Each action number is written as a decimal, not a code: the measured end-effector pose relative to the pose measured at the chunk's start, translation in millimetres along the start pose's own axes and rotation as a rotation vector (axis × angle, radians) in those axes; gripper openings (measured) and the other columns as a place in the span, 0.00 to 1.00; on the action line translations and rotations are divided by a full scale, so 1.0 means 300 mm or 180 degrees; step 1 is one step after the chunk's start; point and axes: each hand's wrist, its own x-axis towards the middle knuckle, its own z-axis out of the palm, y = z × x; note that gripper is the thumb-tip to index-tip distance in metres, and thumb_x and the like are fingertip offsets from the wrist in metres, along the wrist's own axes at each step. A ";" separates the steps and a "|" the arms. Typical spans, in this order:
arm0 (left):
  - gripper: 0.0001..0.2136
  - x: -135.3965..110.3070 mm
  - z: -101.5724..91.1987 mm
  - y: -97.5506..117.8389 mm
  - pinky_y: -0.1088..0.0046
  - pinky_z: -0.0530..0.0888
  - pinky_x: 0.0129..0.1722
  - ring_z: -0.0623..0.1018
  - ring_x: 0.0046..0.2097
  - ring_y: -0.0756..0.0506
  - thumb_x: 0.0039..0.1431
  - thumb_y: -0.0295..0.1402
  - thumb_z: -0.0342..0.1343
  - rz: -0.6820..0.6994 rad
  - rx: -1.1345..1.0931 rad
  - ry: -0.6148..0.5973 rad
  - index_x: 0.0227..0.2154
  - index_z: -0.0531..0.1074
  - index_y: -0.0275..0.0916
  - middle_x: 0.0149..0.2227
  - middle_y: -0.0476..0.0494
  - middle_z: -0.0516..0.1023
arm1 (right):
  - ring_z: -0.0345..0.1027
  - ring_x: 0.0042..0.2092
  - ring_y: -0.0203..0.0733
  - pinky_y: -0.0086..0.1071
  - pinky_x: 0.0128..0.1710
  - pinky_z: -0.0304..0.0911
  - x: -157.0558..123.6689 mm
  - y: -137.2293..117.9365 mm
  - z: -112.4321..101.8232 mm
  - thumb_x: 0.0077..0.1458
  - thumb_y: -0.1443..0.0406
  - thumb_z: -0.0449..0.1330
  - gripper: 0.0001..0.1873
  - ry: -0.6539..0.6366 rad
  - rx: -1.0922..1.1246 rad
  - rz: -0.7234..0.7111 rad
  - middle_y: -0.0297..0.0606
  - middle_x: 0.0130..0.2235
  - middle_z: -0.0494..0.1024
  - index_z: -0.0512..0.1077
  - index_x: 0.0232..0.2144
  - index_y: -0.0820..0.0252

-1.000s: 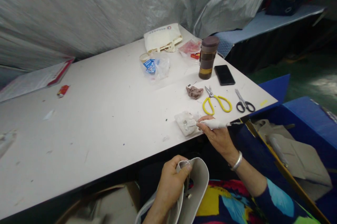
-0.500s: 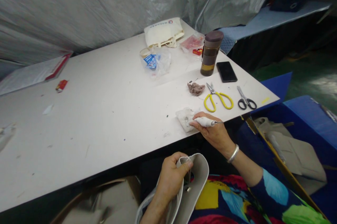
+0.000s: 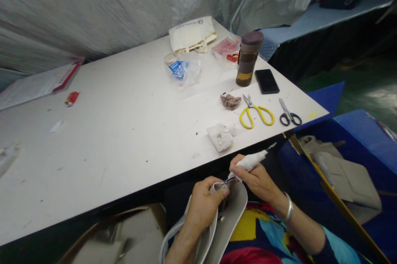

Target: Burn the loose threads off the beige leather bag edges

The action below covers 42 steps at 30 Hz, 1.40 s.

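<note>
Head view, looking down into your lap, below the near edge of the table (image 3: pixel 124 140). Your left hand (image 3: pixel 203 206) is low and central, thumb and fingers pinched tight on the top rim of the pale grey piece (image 3: pixel 235 208), which curves up out of your lap and stands roughly upright. Your right hand (image 3: pixel 257 179) sits just to the right of it and a little higher, fingers wrapped closed around the white-wrapped tool (image 3: pixel 249 161).

Here's the line that matters. The tool's long axis runs on a slant: its bare metal end pokes up and to the right, toward the table edge, and its working end drops down and to the left. That lower tip sits right at the rim of the grey piece, just beside your left thumb. I can't tell whether it's touching the material or only a hair off it. So the rim lies down-left of your right fingers, in line with the tool, and your left hand is the one on it.

Up on the table, well apart from both hands, there's a small white packet (image 3: pixel 220 136) near the edge. Beyond it lie the yellow scissors (image 3: pixel 257 114) and the black scissors (image 3: pixel 290 117), side by side.
</note>
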 end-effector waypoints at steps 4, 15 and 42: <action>0.08 -0.008 0.003 0.009 0.72 0.67 0.29 0.71 0.27 0.47 0.47 0.37 0.66 0.0050 0.0049 -0.0056 0.26 0.78 0.36 0.22 0.49 0.76 | 0.60 0.26 0.36 0.30 0.28 0.57 0.004 -0.004 -0.006 0.66 0.53 0.60 0.16 -0.0161 -0.0017 0.0113 0.29 0.24 0.67 0.72 0.33 0.59; 0.08 -0.009 0.003 0.000 0.71 0.66 0.31 0.71 0.28 0.46 0.50 0.37 0.64 0.0267 0.0240 -0.0157 0.26 0.78 0.36 0.23 0.48 0.76 | 0.63 0.30 0.37 0.31 0.33 0.60 0.052 -0.039 -0.034 0.68 0.56 0.57 0.15 -0.0659 -0.0414 -0.0073 0.31 0.27 0.70 0.69 0.31 0.58; 0.19 0.027 -0.065 -0.055 0.75 0.67 0.26 0.71 0.23 0.50 0.38 0.40 0.76 -0.0314 -0.1801 0.0391 0.27 0.75 0.36 0.21 0.51 0.75 | 0.70 0.37 0.43 0.36 0.42 0.65 0.171 -0.020 -0.079 0.69 0.54 0.59 0.13 0.1133 -0.0954 -0.1102 0.35 0.34 0.75 0.73 0.37 0.56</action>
